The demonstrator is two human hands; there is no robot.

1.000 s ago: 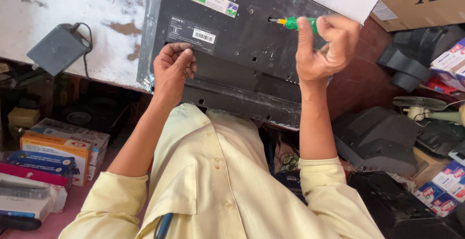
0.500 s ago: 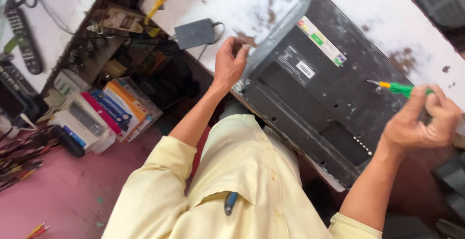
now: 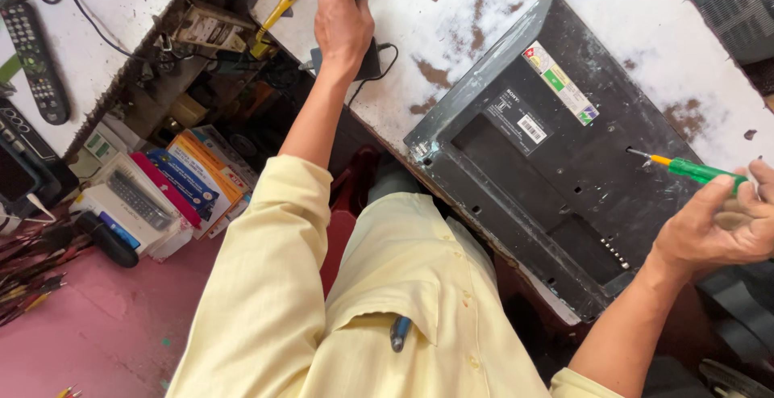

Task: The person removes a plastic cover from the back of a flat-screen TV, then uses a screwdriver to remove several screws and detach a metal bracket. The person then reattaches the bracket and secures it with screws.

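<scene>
since 0.5 s ago the left hand (image 3: 344, 19) has left the corner of the black tv back panel (image 3: 556, 172) and gone further out over the white, chipped workbench (image 3: 451, 35) — it now lies palm down on the small dark power adapter (image 3: 367, 63), fingers curled over it, though whether it grips the adapter or only rests on it cannot be told. the right hand (image 3: 721, 233) has stayed at the panel's right edge, closed around the handle of the green screwdriver (image 3: 697, 170), whose metal tip touches the panel's surface near a screw hole. the panel lies flat on the bench, back side up, its near corner overhanging the edge. a yellow-handled tool (image 3: 278, 11) lies just beside the left hand — 1 remote control (image 3: 36, 59) lies well apart at far left.
</scene>
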